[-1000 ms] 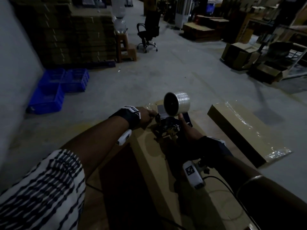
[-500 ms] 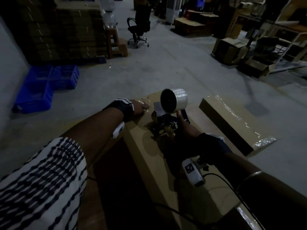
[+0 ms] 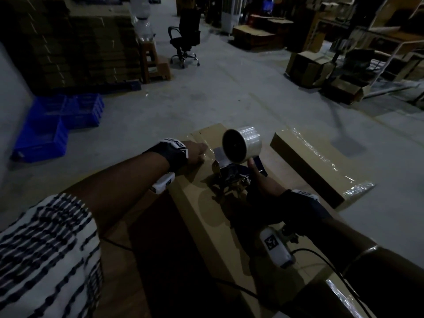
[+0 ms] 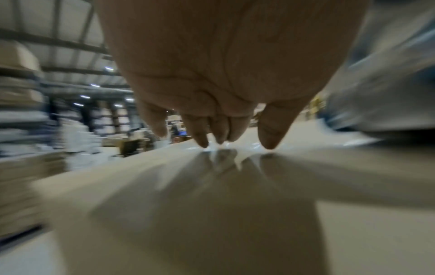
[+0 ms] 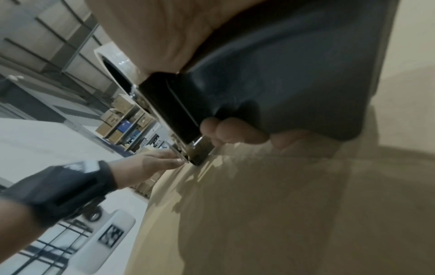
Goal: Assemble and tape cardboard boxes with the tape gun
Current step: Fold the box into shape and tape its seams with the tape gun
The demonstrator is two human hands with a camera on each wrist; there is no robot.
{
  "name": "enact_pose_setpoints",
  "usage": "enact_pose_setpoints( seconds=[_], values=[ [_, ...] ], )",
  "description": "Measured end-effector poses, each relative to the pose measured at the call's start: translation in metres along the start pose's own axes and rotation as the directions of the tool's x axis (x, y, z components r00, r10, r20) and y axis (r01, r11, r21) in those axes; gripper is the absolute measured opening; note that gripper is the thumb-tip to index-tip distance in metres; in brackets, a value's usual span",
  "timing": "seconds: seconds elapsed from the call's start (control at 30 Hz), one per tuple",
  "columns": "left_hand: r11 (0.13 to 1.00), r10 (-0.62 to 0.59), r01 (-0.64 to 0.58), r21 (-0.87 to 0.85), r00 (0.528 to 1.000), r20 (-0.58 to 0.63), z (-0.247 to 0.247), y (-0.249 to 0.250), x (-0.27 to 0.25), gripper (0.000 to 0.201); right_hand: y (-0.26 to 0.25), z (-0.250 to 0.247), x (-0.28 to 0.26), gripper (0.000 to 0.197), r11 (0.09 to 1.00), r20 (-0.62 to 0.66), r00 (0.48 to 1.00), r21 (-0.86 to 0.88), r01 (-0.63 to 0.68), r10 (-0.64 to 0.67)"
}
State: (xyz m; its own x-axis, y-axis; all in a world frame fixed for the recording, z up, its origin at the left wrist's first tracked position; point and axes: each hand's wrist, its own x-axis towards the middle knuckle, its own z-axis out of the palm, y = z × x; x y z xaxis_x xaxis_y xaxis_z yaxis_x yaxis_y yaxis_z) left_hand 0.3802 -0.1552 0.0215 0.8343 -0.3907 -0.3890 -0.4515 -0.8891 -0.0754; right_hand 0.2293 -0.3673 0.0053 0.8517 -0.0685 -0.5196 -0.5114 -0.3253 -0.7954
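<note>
Taping the top seam: I pin the tape's start while the gun rides the box.

My left hand [image 3: 195, 152] lies flat with fingers straight, fingertips [image 4: 202, 143] pressing the shiny clear tape end onto the long brown cardboard box [image 3: 202, 207] near its far end, so, as I judge it, the strip stays anchored and the flaps stay down. My right hand [image 3: 263, 182] is wrapped round the dark handle of the black tape gun [image 3: 231, 175], its clear tape roll [image 3: 242, 148] standing above, its nose on the box top just beside my left fingers. That low angle should let the tape feed along the seam toward me. A second flat brown box [image 3: 321, 166], already glossy with tape, lies apart on the grey concrete floor [image 3: 229, 99] to my right.
</note>
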Motion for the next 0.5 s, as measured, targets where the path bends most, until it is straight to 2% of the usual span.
enact_pose_setpoints(
  seconds=[0.1,0.2,0.27,0.37,0.43,0.5],
  values=[
    [1.000,0.024,-0.024,0.003,0.999,0.034,0.004,0.013,-0.005,0.051,-0.006,0.000,-0.005,0.088,0.998,-0.007,0.999,0.041,0.050,-0.050],
    [0.996,0.008,-0.017,0.082,0.993,0.115,0.010,0.014,0.001,0.047,-0.003,-0.001,0.000,0.123,1.000,-0.024,1.000,0.022,0.021,-0.020],
    [0.994,-0.007,-0.005,0.105,0.993,0.117,0.010,0.013,0.006,0.052,-0.004,-0.002,0.000,0.132,0.999,-0.022,0.999,0.036,0.030,-0.029],
    [0.995,-0.004,-0.009,0.097,0.990,0.138,0.005,0.012,0.012,0.061,-0.013,-0.002,0.000,0.122,0.996,-0.025,0.998,0.075,0.057,-0.055],
    [0.997,0.005,-0.016,0.071,0.990,0.143,0.002,0.011,0.020,0.060,-0.016,-0.004,0.010,0.109,0.994,-0.047,0.997,0.090,0.063,-0.059],
    [0.998,0.005,-0.015,0.062,0.988,0.155,-0.001,0.008,0.031,0.055,-0.013,-0.009,0.033,0.111,0.995,-0.045,0.997,0.081,0.059,-0.056]
  ],
)
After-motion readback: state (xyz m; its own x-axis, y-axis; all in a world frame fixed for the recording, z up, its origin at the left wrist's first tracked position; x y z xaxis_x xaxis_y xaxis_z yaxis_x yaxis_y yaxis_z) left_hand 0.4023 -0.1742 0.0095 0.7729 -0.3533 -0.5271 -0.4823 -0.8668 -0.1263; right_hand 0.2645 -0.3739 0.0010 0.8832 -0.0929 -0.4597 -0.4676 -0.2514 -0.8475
